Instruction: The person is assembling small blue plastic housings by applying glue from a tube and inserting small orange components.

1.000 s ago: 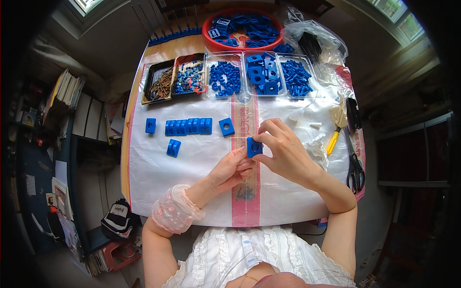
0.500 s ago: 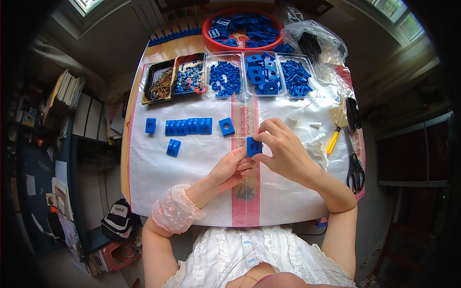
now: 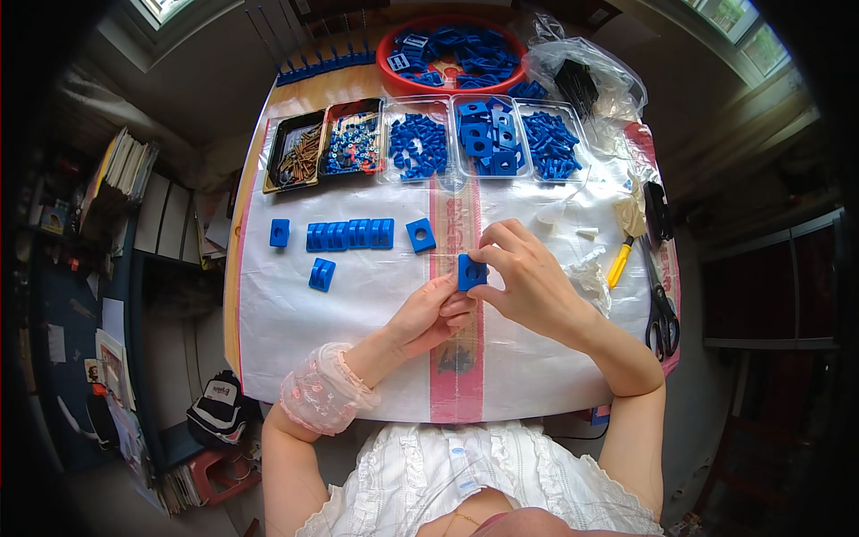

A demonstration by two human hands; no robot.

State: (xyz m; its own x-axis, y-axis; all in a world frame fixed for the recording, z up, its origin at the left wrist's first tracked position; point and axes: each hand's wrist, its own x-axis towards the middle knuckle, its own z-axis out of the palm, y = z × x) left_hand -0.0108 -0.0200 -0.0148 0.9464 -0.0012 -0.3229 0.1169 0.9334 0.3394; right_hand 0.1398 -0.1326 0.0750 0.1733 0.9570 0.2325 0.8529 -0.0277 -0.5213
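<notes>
A blue square plastic block with a round hole (image 3: 471,273) is held up between both my hands above the striped sheet. My right hand (image 3: 519,273) pinches its upper and lower right edges between fingers and thumb. From the lower left, my left hand (image 3: 437,313) grips the same block, its fingers curled beneath. Close by on the left lies another holed blue block (image 3: 420,235). Further left stand several ridged blue blocks (image 3: 349,234) in a row, with a tilted one (image 3: 322,275) in front and a single holed block (image 3: 279,233) at the end.
Along the back sit trays of brown screws (image 3: 301,154), small mixed parts (image 3: 352,139), blue pegs (image 3: 419,145), holed blocks (image 3: 492,139) and more blue pegs (image 3: 552,146). Behind them is a red basin (image 3: 386,63). At right lie a yellow-handled cutter (image 3: 619,262) and black scissors (image 3: 662,327).
Hardly anything differs. Both hands keep the same hold on the block, and the whole view has shifted very slightly.
</notes>
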